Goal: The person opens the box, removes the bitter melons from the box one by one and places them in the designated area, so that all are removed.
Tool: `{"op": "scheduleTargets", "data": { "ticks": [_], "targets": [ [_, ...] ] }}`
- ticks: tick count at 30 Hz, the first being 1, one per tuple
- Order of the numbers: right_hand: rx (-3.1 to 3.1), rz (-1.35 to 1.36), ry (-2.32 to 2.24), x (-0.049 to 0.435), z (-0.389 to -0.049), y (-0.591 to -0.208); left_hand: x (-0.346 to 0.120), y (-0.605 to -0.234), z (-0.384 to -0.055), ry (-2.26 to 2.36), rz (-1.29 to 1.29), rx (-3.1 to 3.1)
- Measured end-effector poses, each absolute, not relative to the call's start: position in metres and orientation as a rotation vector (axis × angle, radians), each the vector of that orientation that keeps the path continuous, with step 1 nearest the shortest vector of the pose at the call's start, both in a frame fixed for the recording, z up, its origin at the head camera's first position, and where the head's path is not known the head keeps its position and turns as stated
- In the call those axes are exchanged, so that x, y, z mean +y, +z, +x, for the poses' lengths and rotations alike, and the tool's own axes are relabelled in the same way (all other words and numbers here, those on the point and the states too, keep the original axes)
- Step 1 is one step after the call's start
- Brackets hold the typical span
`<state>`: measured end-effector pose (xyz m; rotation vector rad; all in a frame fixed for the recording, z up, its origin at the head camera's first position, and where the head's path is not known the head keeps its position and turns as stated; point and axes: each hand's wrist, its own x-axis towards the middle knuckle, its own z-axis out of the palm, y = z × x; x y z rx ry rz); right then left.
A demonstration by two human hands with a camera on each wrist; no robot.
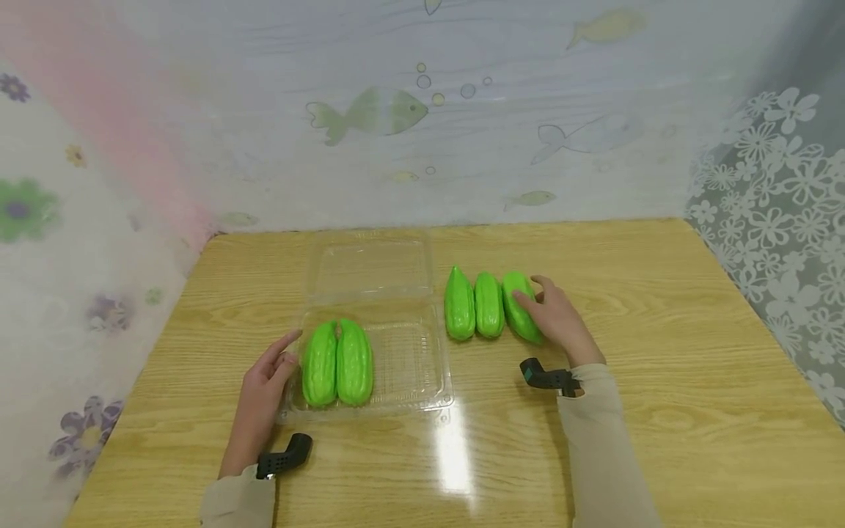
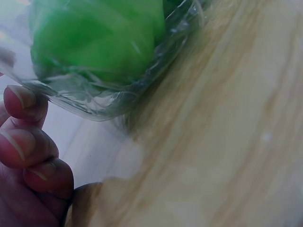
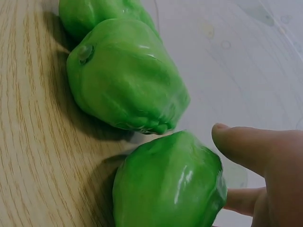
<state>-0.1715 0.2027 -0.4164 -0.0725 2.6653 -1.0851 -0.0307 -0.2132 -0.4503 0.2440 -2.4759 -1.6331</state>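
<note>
A transparent plastic clamshell box lies with its lid folded back; two glossy green, ridged bitter melons sit side by side in its left half. At the box's left rim, my left hand holds the edge, its curled fingers against the plastic in the left wrist view. Three more bitter melons are lined up right of the box. Around the rightmost bitter melon, which is tilted, my right hand is spread. In the right wrist view the thumb is straight, with a gap to the melon.
The raised-edge lid lies flat on the wooden table toward the back wall. Patterned walls border the table behind and on the left. Black camera mounts jut inward from both wrists.
</note>
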Motion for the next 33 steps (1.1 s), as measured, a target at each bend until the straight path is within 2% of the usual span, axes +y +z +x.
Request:
{"op": "scheduleTargets", "data": {
  "ticks": [21,33],
  "targets": [
    [2.853,-0.029,-1.255,0.203,-0.175,-0.41,-0.215,-0.454,-0.036,-1.651,0.298,-2.464],
    [2.814,-0.186,-1.527,0.178,-0.164,-0.387,-0.217,-0.454,-0.04,-1.668,0.287,-2.453]
  ]
}}
